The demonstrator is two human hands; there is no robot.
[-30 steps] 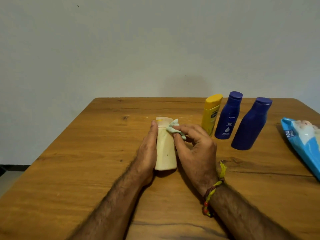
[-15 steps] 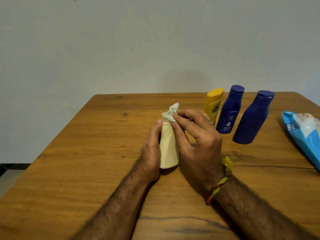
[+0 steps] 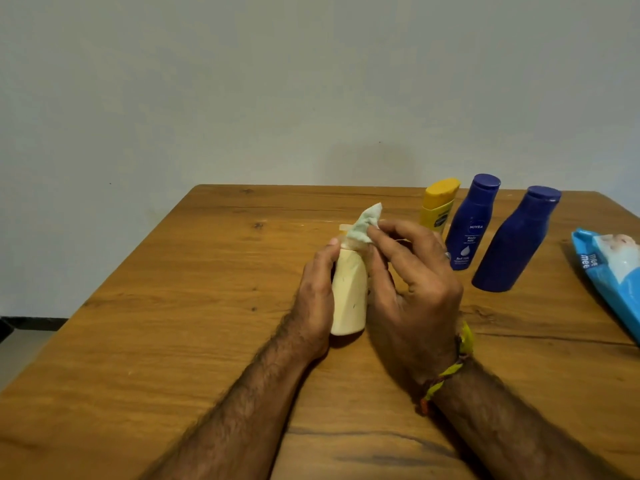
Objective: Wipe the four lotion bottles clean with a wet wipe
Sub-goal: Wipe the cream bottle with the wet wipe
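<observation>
A cream lotion bottle [image 3: 349,296] stands upright mid-table. My left hand [image 3: 317,296] grips its left side. My right hand [image 3: 412,289] pinches a pale green wet wipe [image 3: 366,221] against the bottle's cap and neck; one corner of the wipe sticks up. Behind, to the right, stand a yellow bottle [image 3: 437,206], a small dark blue bottle [image 3: 471,223] with white lettering, and a larger dark blue bottle [image 3: 516,240].
A blue wet-wipe pack [image 3: 613,271] lies at the table's right edge. The wooden table [image 3: 173,341] meets a plain wall at its far edge. A thread bracelet is on my right wrist.
My right hand has carried the wipe from the bottle's shoulder up onto its cap. The view has shifted slightly. The left hand keeps its grip.
</observation>
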